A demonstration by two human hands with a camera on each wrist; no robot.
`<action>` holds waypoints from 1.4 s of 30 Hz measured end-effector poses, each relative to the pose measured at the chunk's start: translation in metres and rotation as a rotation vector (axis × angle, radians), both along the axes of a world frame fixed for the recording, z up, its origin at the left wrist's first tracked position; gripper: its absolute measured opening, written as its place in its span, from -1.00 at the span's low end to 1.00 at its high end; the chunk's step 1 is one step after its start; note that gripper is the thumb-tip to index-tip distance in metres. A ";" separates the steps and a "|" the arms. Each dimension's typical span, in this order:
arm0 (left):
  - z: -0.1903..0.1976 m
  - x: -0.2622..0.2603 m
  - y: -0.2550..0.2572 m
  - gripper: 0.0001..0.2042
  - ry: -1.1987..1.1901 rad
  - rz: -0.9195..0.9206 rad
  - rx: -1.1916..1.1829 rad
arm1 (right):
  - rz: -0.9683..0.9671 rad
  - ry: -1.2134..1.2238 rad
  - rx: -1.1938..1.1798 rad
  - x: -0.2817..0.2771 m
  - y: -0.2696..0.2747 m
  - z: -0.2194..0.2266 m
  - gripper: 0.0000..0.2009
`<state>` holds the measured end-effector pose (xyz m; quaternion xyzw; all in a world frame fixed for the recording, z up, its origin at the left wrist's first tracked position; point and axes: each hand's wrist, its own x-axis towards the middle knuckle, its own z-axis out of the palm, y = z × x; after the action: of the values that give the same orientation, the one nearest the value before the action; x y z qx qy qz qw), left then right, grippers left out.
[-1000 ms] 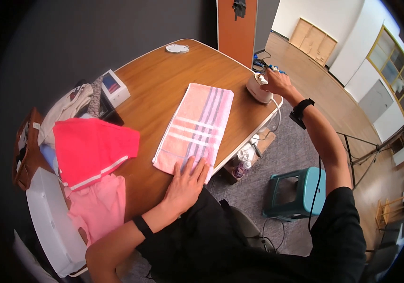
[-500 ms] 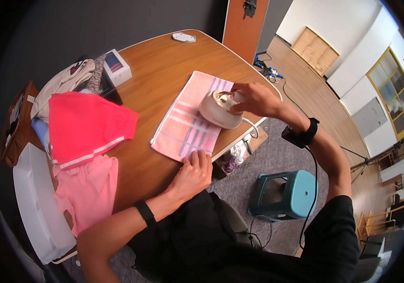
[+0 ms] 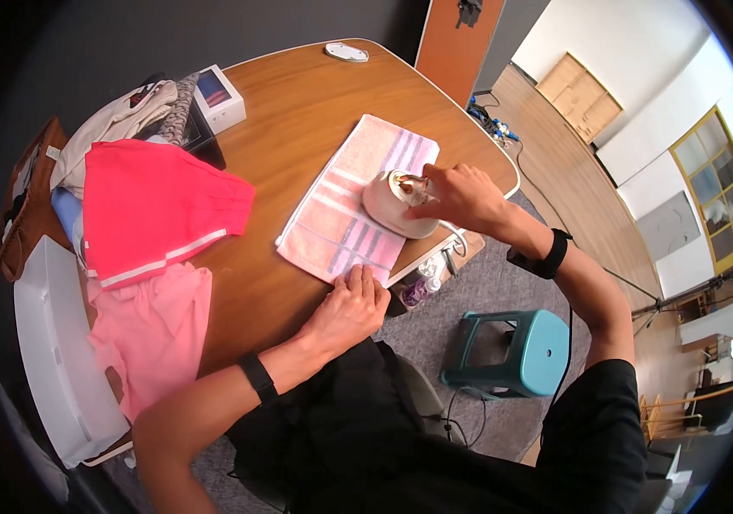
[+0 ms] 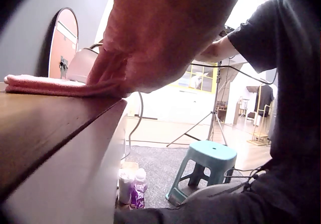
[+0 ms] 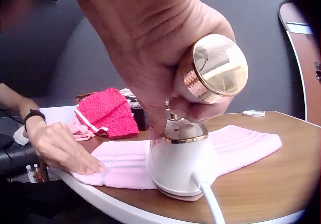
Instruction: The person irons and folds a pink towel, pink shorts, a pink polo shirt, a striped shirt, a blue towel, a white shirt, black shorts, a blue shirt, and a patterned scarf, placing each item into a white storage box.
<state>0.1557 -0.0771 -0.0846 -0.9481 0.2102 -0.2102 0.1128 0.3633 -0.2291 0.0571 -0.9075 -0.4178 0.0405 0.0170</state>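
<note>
My right hand (image 3: 472, 199) grips the gold-coloured handle of a small white iron (image 3: 388, 208), fingers curled round it. The iron stands on the right side of a folded pink towel (image 3: 319, 227) with white and grey-purple stripes, and its white cord (image 5: 208, 199) leads off from its lower part. On the near end of the towel, by the table edge, rests my left hand (image 3: 348, 315), fingers extended and pressing down. The right wrist view shows the iron's base over the towel's near edge; its sole is hidden.
A red cloth (image 3: 161, 210) and a pink garment (image 3: 157, 317) lie at the left, near a white box (image 3: 219, 101) and a white bin (image 3: 58, 360). A white pad (image 3: 347, 52) sits at the far edge. Beside the table are a teal stool (image 3: 533, 351) and bottles (image 3: 420, 289).
My right hand has brought the iron from the table's right edge leftward onto the towel. My left hand has stayed at the towel's near end.
</note>
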 end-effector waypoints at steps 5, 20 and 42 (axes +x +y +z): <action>0.005 0.002 -0.002 -0.79 0.127 0.006 -0.011 | -0.112 -0.075 0.033 0.050 -0.016 -0.008 -0.37; 0.009 0.002 0.002 -0.84 0.168 -0.046 -0.052 | -0.456 -0.007 -0.028 0.141 -0.022 0.001 -0.46; 0.000 -0.002 0.002 -0.80 0.005 -0.051 -0.026 | -0.007 -0.004 -0.069 0.032 0.067 0.005 -0.38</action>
<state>0.1534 -0.0755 -0.0841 -0.9444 0.2318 -0.2132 0.0946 0.3954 -0.1617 0.0617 -0.9091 -0.4130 0.0529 -0.0148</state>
